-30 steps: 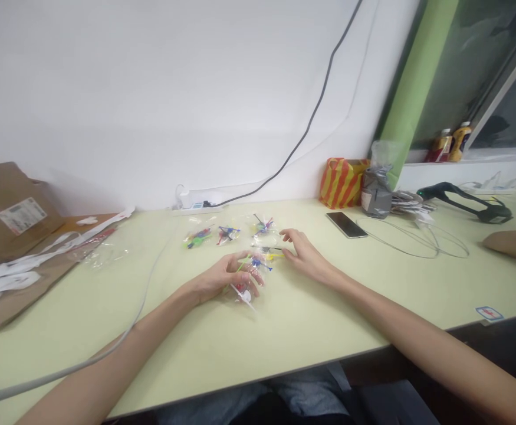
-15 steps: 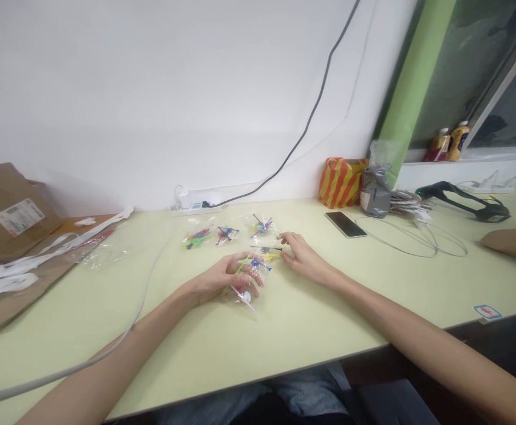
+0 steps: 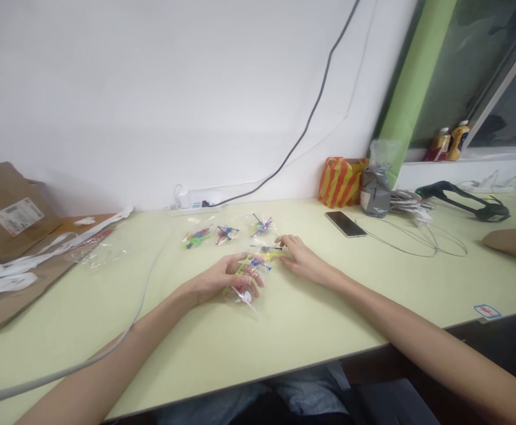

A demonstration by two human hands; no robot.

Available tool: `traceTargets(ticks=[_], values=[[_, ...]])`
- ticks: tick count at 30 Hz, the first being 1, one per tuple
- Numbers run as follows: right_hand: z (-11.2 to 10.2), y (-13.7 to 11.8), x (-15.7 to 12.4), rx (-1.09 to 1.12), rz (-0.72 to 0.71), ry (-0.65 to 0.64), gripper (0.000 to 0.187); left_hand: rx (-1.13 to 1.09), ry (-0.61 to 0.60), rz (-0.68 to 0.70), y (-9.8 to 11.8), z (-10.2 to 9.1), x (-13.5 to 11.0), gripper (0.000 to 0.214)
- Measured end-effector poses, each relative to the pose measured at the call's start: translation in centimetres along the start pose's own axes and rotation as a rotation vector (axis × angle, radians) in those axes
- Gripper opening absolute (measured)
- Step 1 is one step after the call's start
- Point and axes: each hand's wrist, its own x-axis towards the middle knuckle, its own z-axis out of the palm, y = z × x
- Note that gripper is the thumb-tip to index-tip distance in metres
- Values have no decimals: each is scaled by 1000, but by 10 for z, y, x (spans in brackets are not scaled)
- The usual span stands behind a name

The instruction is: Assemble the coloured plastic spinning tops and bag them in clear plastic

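My left hand (image 3: pixel 229 276) is curled over a clear plastic packet (image 3: pixel 245 296) of small white, red and green plastic pieces. Its thumb lies on top, and the far fingers are seen partly through the film. Just beyond them is a packet with blue and yellow pieces (image 3: pixel 261 264), overlapping the first so that I cannot tell where each ends. My right hand (image 3: pixel 299 255) rests on the table with its fingers apart, at the right edge of a packet with black pieces (image 3: pixel 264 249). Behind lie three more packets: green-and-blue (image 3: pixel 198 237), red-and-blue (image 3: pixel 227 234) and multicoloured (image 3: pixel 262 225).
A grey cable (image 3: pixel 140 304) crosses over my left forearm. To the right are a phone (image 3: pixel 346 224), a striped bag (image 3: pixel 339 182), a white cord (image 3: pixel 417 252) and a black headset-like frame (image 3: pixel 465 200). Brown paper packaging (image 3: pixel 14 218) lies at the left; a power strip (image 3: pixel 196 200) sits by the wall.
My right hand has shifted slightly left, closer to the packets with black and yellow pieces. The left hand stays nearly still on its packet.
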Motion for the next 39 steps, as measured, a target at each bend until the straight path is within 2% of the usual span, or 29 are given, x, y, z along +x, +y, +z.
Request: traceTargets(ticks=[23, 32, 35, 39], values=[[0, 0, 0, -31, -22, -8, 33, 7, -4, 1, 1, 1, 0, 75], [-2, -5, 0, -18, -17, 15, 35, -45, 15, 62, -1, 2, 2, 56], [-4, -8, 1, 1, -64, 53, 30, -63, 11, 68, -3, 1, 3, 56], [-3, -16, 3, 58, -143, 41, 12, -33, -20, 65, 1, 2, 1, 61]])
